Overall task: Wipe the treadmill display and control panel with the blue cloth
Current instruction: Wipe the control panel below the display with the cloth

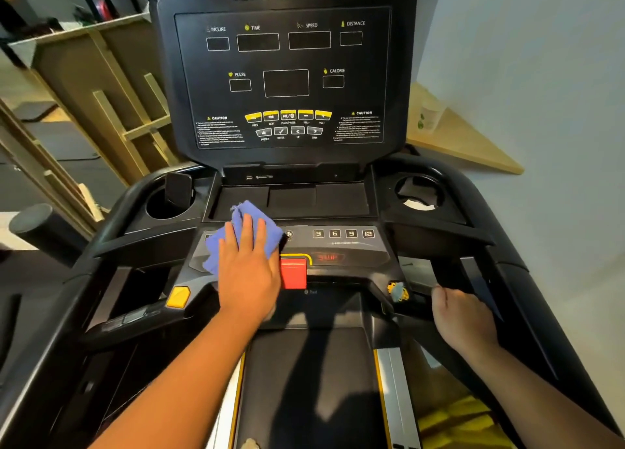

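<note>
**Blue cloth pressed on the lower control panel**

The crumpled blue cloth [243, 232] lies on the left part of the sloped black control panel [351, 245], flattened under the left hand [248, 269], whose grip is spread apart, fingers flat on the fabric. Just right of that hand sits a red stop block [293, 272] beside a dim red readout, and further right white keys read 3, 6, 9, 12. Above, the upright black treadmill display [284, 73] is unlit, printed INCLINE, TIME, SPEED, DISTANCE, PULSE, CALORIE, two CAUTION blocks, and yellow keys marked PREV, NEXT, PLAY/PAUSE; its top edge bears "The A". The right hand [465, 320] has its grip curled on the black right handlebar [419, 289]. The left round cup holder [169, 201] contains a dark object; the right cup holder [419, 191] holds something white. The middle tray between them lies open.
</note>
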